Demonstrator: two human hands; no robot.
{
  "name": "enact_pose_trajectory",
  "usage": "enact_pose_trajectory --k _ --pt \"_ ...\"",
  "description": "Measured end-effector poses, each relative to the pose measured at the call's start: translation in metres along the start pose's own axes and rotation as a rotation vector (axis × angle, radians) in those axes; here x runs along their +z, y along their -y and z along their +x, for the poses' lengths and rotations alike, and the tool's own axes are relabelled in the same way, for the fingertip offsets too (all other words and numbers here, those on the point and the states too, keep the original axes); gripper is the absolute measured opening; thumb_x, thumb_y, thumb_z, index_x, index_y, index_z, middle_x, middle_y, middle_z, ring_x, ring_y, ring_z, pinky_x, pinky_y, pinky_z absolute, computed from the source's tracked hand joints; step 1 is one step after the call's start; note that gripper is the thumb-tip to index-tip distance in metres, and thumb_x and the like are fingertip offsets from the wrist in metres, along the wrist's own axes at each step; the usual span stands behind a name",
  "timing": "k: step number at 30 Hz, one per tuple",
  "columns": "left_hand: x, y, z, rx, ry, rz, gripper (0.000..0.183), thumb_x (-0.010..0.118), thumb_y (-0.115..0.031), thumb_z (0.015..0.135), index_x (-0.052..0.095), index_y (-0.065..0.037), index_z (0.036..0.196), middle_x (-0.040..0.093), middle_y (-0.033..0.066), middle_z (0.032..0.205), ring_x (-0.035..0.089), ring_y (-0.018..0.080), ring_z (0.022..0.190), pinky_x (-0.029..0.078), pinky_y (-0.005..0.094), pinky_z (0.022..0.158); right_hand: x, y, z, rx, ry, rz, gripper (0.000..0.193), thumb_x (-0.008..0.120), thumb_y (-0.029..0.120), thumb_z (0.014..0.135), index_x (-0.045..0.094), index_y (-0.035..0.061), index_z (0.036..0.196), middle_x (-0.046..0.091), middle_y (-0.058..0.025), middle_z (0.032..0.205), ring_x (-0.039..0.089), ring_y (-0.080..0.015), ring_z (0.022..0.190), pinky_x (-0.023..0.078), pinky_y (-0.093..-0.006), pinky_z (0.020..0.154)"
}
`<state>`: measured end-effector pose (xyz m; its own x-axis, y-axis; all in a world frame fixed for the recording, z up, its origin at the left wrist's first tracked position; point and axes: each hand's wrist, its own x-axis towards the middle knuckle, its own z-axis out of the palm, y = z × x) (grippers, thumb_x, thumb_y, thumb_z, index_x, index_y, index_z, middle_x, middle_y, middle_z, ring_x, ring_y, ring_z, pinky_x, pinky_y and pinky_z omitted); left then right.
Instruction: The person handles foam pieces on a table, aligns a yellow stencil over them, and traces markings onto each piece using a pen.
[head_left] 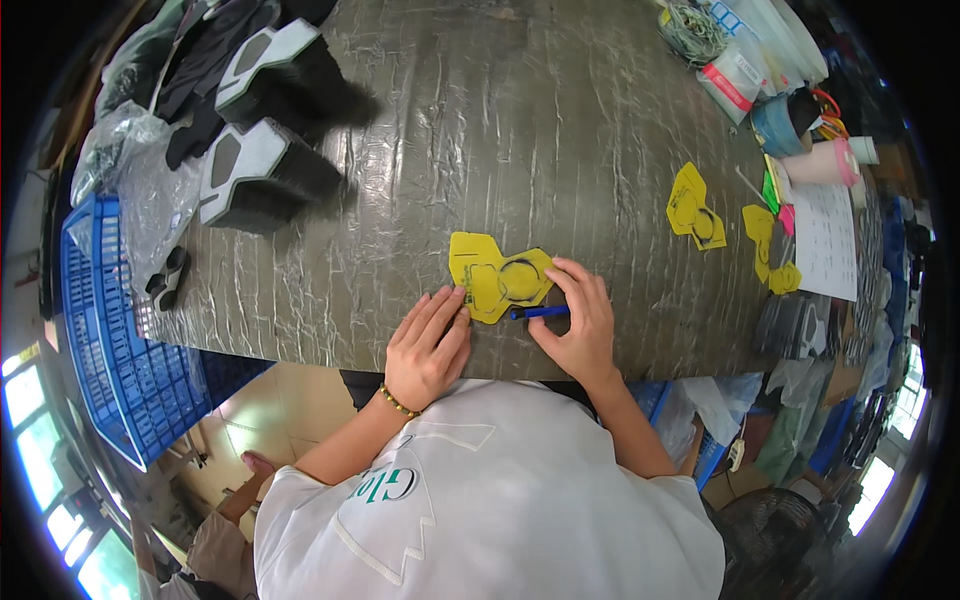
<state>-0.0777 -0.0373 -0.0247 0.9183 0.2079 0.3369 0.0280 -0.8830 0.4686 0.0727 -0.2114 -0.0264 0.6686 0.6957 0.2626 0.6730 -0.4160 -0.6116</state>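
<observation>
White shirt (490, 490), bottom ctr of frame, is seen nearest. L hand (428, 345) is laid at the lower-L edge of a yellow template (494, 280), w/ fingers extended, close together, nothing enclosed. R hand (583, 322) is placed at the template's R end: index tip on the edge, thumb spread lower. Across that gap a blue pen (540, 312) is set; whether it's gripped or merely lies under the fingers can't be told. Pen's long axis is aligned approx. L–R, dark end to L, just below the template's lower-R edge; R hand is nearer to it. Template is framed betw. both hands, up from the palms, mid-frame, long axis approx. L–R, flat on the dark surface (400, 200), w/ black curves drawn on it. Farther, R side: a 2nd yellow template (688, 207) is seen, then a white sheet (825, 245). Upper L: 2 grey-topped stacks (268, 62) are stood.
</observation>
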Motion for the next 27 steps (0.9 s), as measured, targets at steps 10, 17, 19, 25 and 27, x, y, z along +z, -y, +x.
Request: enact_pose_trajectory --k 10,17,19,25,27 --pt "-0.004 -0.001 0.003 0.004 0.007 -0.006 0.029 0.071 0.001 0.073 0.067 0.0 0.103 0.066 0.0154 0.12 0.064 0.0331 0.113 0.052 0.0453 0.096 -0.002 0.002 0.0 0.043 0.0 0.039 0.06 0.075 0.01 0.064 0.057 0.0053 0.121 0.058 -0.0098 0.124 0.058 -0.0302 0.101 0.049 -0.0393 0.087" --pt "-0.001 -0.001 0.003 -0.006 0.003 -0.019 0.029 0.07 0.001 0.074 0.068 0.0 0.103 0.066 0.0151 0.121 0.063 0.0338 0.113 0.052 0.0452 0.096 -0.002 -0.005 -0.002 0.051 -0.16 0.042 0.054 0.069 0.005 0.068 0.058 0.0047 0.12 0.058 -0.0131 0.121 0.057 -0.0333 0.103 0.048 -0.0407 0.088" --pt "0.0 -0.001 0.002 -0.011 0.008 -0.019 0.029 0.07 0.0 0.074 0.068 0.0 0.102 0.065 0.015 0.121 0.063 0.034 0.114 0.051 0.0454 0.096 -0.002 -0.004 -0.001 0.073 -0.236 0.008 0.044 0.066 0.001 0.07 0.063 0.0048 0.114 0.058 -0.0129 0.121 0.057 -0.03 0.095 0.048 -0.0387 0.084" --pt "-0.001 0.0 0.0 -0.006 0.006 -0.004 0.029 0.07 0.0 0.074 0.068 -0.001 0.103 0.065 0.0148 0.122 0.062 0.034 0.115 0.051 0.0455 0.096 0.0 -0.006 -0.009 0.091 -0.114 -0.008 0.042 0.058 -0.008 0.065 0.072 0.0059 0.102 0.061 -0.0083 0.118 0.05 -0.0241 0.078 0.047 -0.0364 0.072" --pt "-0.001 -0.001 0.0 -0.012 0.005 -0.001 0.029 0.07 0.0 0.074 0.068 -0.001 0.103 0.065 0.0147 0.122 0.062 0.034 0.115 0.051 0.0457 0.096 0.001 -0.006 -0.009 0.075 -0.117 -0.028 0.044 0.057 -0.008 0.063 0.072 0.0056 0.102 0.061 -0.0076 0.118 0.052 -0.025 0.08 0.048 -0.0368 0.073"
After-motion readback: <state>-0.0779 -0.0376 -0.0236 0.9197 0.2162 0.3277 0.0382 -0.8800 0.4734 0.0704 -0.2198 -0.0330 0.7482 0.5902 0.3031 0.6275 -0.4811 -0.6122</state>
